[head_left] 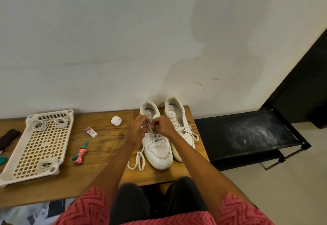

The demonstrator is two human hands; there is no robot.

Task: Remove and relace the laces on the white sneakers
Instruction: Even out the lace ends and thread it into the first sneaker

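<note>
Lace [150,130] between both hands' fingers [153,123]

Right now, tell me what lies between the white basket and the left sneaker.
In the head view: eraser, glue tube, loose lace on bare table.

Head view, looking forward and down from a seated person.

One wide-angle camera sits above the person's lap, facing the wooden table [106,146] and the pale wall behind it. The table fills the lower middle, close enough for both forearms to reach over it; a black rack [247,136] lies right of the table.
</note>
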